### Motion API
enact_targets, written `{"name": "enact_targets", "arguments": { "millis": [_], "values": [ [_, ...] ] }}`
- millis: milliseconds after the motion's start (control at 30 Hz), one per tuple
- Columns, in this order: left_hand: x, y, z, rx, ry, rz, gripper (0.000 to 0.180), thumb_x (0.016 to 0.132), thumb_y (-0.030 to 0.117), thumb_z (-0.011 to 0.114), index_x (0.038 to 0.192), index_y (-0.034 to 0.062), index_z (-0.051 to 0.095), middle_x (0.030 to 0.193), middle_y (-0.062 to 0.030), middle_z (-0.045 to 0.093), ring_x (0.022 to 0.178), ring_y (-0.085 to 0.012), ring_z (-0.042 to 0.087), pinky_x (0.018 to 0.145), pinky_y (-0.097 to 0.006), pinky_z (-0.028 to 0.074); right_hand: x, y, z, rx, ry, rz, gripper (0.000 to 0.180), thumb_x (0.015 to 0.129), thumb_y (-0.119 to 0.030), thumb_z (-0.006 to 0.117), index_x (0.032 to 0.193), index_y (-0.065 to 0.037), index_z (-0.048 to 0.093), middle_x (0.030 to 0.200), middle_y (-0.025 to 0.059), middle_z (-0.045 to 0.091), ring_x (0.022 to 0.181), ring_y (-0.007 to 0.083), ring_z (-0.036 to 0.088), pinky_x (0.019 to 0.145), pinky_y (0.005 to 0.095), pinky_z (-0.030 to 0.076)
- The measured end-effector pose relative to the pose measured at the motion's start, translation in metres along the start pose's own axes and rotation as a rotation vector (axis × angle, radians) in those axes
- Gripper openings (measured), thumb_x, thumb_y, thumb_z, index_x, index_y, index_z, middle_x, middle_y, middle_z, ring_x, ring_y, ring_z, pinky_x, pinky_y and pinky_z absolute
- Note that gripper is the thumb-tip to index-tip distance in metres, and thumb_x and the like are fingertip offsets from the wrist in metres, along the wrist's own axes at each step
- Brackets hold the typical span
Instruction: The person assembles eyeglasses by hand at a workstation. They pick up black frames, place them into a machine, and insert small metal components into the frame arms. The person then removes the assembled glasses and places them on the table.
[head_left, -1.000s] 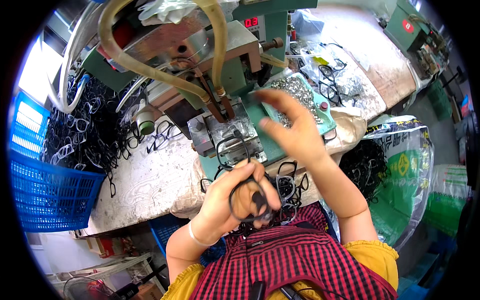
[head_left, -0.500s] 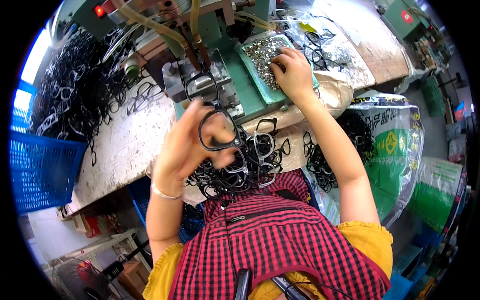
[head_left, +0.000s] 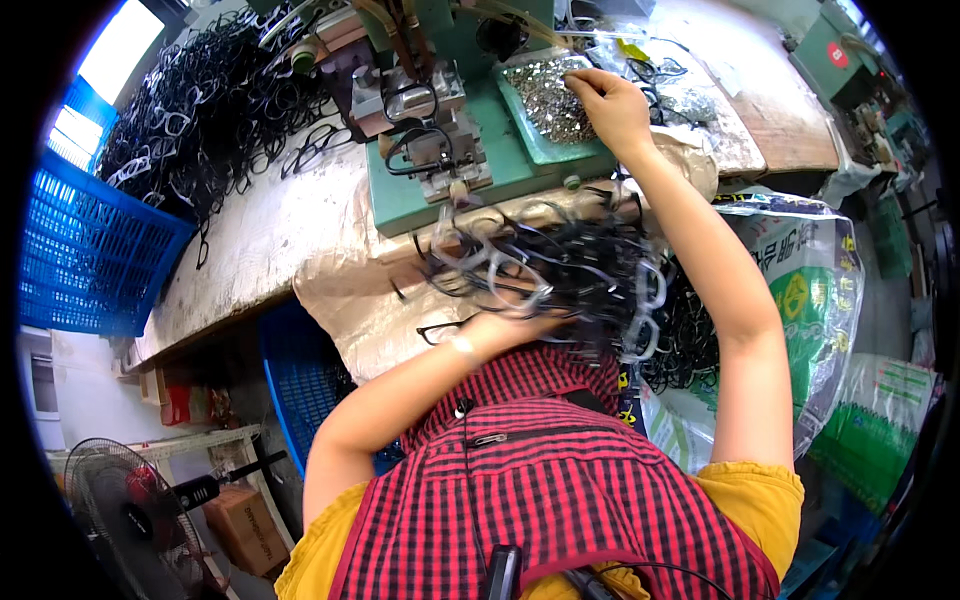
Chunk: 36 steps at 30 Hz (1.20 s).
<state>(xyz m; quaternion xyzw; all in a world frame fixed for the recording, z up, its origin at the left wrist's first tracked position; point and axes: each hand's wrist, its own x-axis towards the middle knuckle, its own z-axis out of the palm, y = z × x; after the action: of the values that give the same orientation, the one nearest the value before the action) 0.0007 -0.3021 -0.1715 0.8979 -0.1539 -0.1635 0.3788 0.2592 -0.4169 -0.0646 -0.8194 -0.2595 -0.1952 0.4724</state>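
Note:
My left hand is sunk in a heap of black and clear eyeglass frames at my lap. Motion blur and the frames hide its fingers, so whether it grips any cannot be told. My right hand is over the green tray of small metal parts, thumb and fingertips pinched together; anything between them is too small to make out. On the metal fixture of the green machine rests one black eyeglass frame, with neither hand touching it.
A large pile of dark eyeglass frames covers the bench's left end, behind a blue basket. Brown paper drapes over the bench edge. Right of my lap stand a printed sack and more frames. A fan stands lower left.
My left hand has left the fixture and dropped into the lap heap, which has shifted right. An eyeglass frame now rests on the fixture. My right hand stays over the tray, fingertips pinched.

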Motion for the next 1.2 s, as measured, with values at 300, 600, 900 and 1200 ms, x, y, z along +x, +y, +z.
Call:
{"name": "enact_targets", "arguments": {
  "millis": [300,600,900,1200],
  "values": [
    [0.091,0.129,0.049,-0.216,-0.232,0.41,0.052,0.09,0.026,0.068,0.134,-0.0005,0.057,0.139,-0.0221,0.054,0.123,-0.0393,0.053,0.105,-0.045,0.044,0.011,-0.027,-0.022,0.208,-0.004,0.16,0.018,0.086,-0.022,0.074,0.097,-0.008,0.076,0.074,0.0077,0.071,0.065,0.0176,0.064,0.065,0.0308,0.05],
    [-0.109,0.016,-0.258,-0.335,0.11,-0.267,0.024,0.095,0.014,0.068,0.113,-0.002,0.072,0.099,-0.0088,0.075,0.09,-0.017,0.069,0.08,-0.03,0.056,-0.01,-0.052,-0.003,0.613,-0.067,0.428,0.016,0.087,-0.009,0.073,0.101,0.0,0.075,0.088,0.0026,0.074,0.08,0.0069,0.066,0.073,0.0215,0.05],
    [-0.043,-0.204,-0.317,0.793,1.001,-0.796,0.027,0.069,0.028,0.076,0.077,0.0025,0.075,0.101,-0.0152,0.066,0.096,-0.0371,0.058,0.081,-0.047,0.049,0.014,-0.137,0.04,0.484,-0.028,-0.042,0.012,0.081,-0.003,0.071,0.093,-0.001,0.074,0.091,0.0126,0.072,0.086,0.0279,0.069,0.078,0.0355,0.053],
    [-0.095,-0.161,-0.285,-0.314,1.461,-0.267,0.013,0.094,0.014,0.064,0.086,0.0047,0.059,0.071,-0.0026,0.051,0.066,-0.0152,0.051,0.06,-0.03,0.042,-0.001,-0.145,0.022,0.547,-0.036,0.162,0.012,0.084,-0.004,0.072,0.096,-0.001,0.075,0.092,0.01,0.073,0.087,0.0221,0.069,0.079,0.0317,0.052]
  ]
}}
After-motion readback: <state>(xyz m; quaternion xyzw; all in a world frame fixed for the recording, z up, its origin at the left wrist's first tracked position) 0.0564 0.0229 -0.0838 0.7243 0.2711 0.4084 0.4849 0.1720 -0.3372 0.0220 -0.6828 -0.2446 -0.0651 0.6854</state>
